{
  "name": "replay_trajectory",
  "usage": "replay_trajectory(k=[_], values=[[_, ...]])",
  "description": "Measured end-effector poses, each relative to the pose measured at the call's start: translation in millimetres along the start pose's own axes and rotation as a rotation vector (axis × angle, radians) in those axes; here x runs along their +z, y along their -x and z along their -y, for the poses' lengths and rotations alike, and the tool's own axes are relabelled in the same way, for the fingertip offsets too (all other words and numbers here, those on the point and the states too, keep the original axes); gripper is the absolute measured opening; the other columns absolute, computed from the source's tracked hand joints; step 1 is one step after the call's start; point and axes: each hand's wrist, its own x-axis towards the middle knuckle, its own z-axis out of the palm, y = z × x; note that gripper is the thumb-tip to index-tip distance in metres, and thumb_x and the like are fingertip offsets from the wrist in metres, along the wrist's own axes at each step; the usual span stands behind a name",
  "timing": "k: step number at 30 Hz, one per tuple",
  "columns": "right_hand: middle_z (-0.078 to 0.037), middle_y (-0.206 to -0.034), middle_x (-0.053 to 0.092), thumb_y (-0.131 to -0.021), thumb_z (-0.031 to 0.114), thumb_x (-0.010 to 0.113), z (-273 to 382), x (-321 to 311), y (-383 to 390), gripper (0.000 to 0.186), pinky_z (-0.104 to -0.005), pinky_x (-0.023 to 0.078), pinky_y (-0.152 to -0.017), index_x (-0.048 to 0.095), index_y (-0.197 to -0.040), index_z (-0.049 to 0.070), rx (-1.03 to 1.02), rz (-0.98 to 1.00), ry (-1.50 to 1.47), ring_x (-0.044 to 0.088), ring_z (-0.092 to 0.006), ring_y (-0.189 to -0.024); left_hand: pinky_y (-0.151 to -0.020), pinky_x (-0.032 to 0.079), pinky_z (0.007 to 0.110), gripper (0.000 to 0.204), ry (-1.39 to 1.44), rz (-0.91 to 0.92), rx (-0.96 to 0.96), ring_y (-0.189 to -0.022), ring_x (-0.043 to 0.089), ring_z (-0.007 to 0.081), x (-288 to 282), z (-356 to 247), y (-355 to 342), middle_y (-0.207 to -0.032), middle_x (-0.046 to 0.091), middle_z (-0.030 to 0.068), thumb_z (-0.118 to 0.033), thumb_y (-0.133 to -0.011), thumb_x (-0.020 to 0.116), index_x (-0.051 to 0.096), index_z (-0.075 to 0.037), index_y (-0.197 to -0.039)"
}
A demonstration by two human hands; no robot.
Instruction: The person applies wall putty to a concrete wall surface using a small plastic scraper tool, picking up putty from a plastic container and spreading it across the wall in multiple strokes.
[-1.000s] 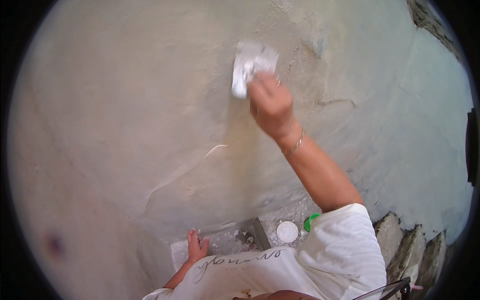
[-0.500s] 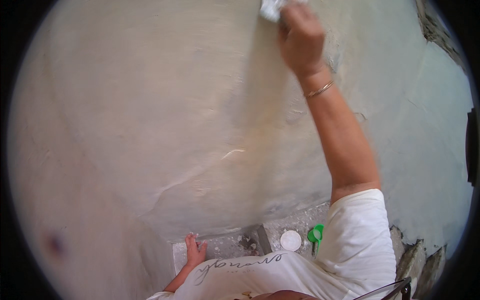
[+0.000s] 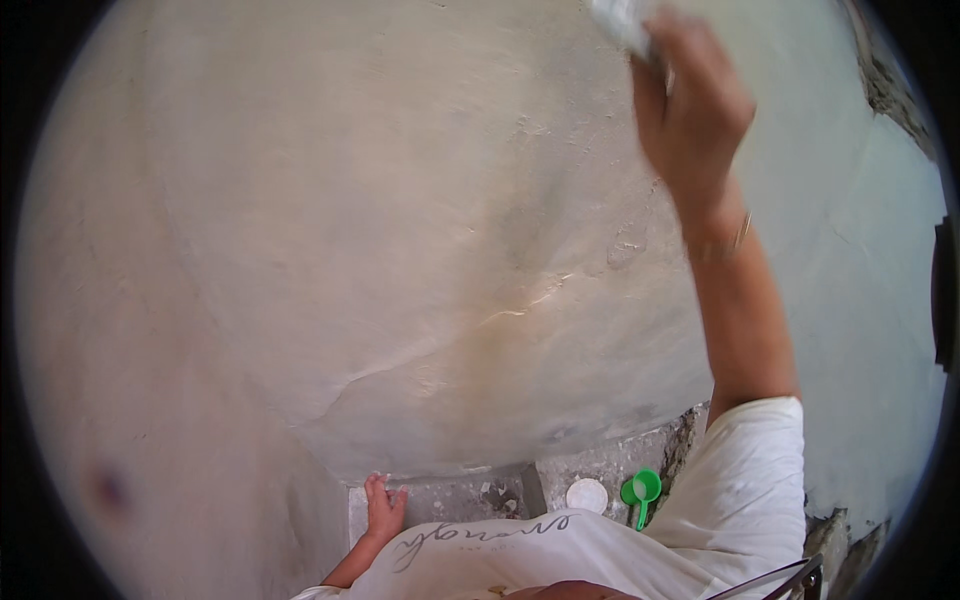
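Observation:
My right hand [image 3: 695, 115] is raised at the top right of the plastered wall [image 3: 330, 220], closed on a flat, white-smeared tool [image 3: 618, 20], probably a scraper, blurred by motion and cut off by the upper edge. Below its path the plaster has darker patches, small ridges and rough marks. My left hand [image 3: 384, 505] is low, by the concrete ledge [image 3: 455, 490] at the foot of the wall, with fingers apart and nothing visible in them; whether it rests on the surface I cannot tell.
On the ledge are a round white container [image 3: 587, 494] and a green plastic scoop [image 3: 646, 487]. Rough concrete edges [image 3: 865, 555] show at the lower right. A broken, unplastered strip [image 3: 890, 95] runs along the upper right.
My right hand and the tool have moved up and to the right along the wall. My left hand appears slightly lower in the picture. More of the green scoop shows.

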Motion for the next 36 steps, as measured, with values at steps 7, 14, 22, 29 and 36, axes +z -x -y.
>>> replay_trajectory(k=[7, 14, 22, 29, 36], values=[[-0.011, -0.087, 0.065, -0.071, -0.003, 0.059, -26.9, 75.7, 10.6, 0.023, -0.0309, 0.051, -0.062, 0.063, -0.092, 0.005, 0.066, 0.107, 0.062, 0.063, -0.0287, -0.076, -0.079, 0.050, 0.033, 0.051, 0.078, 0.040, 0.046, -0.105, 0.050, 0.0315, 23.0, -3.9, -10.7, -0.132, 0.029, 0.0257, -0.019, -0.084, 0.064, 0.040, 0.006, -0.121], [-0.016, -0.092, 0.059, -0.068, 0.001, 0.053, 88.3, 13.2, 89.1, 0.016, -0.0367, 0.052, -0.068, 0.058, -0.084, 0.000, -0.133, 0.397, -0.533, 0.062, -0.0280, -0.079, -0.081, 0.050, 0.034, 0.050, 0.061, 0.011, 0.036, -0.107, 0.049, 0.0323, 9.1, -1.9, -12.1, -0.131, 0.030, 0.0262, -0.019, -0.084, 0.064, 0.041, 0.006, -0.120], [-0.010, -0.068, 0.057, -0.077, 0.013, 0.062, 45.4, 36.6, -43.8, 0.008, -0.0344, 0.042, -0.050, 0.061, -0.079, 0.006, 0.451, 0.657, -0.583, 0.056, -0.0227, -0.056, -0.081, 0.050, 0.034, 0.049, -0.031, -0.063, 0.156, -0.107, 0.049, 0.0321, 6.9, 25.5, -13.5, -0.131, 0.030, 0.0253, -0.019, -0.084, 0.064, 0.042, 0.006, -0.120], [-0.018, -0.094, 0.066, -0.074, -0.003, 0.064, 27.3, 86.7, -104.8, 0.020, -0.0353, 0.052, -0.075, 0.064, -0.094, -0.003, 0.427, 0.862, -0.353, 0.063, -0.0277, -0.090, -0.080, 0.050, 0.034, 0.050, 0.151, -0.026, -0.008, -0.100, 0.054, 0.0301, 11.6, 6.2, -12.2, -0.132, 0.029, 0.0248, -0.020, -0.084, 0.064, 0.042, 0.005, -0.121], [-0.012, -0.087, 0.068, -0.069, 0.000, 0.071, -12.0, 79.7, -150.9, 0.026, -0.0319, 0.052, -0.072, 0.066, -0.095, 0.002, 0.349, 0.607, -0.176, 0.063, -0.0185, -0.079, -0.080, 0.050, 0.035, 0.052, 0.057, -0.083, 0.028, -0.097, 0.054, 0.0296, 2.5, 13.4, -9.2, -0.131, 0.030, 0.0243, -0.020, -0.085, 0.063, 0.040, 0.005, -0.123]])
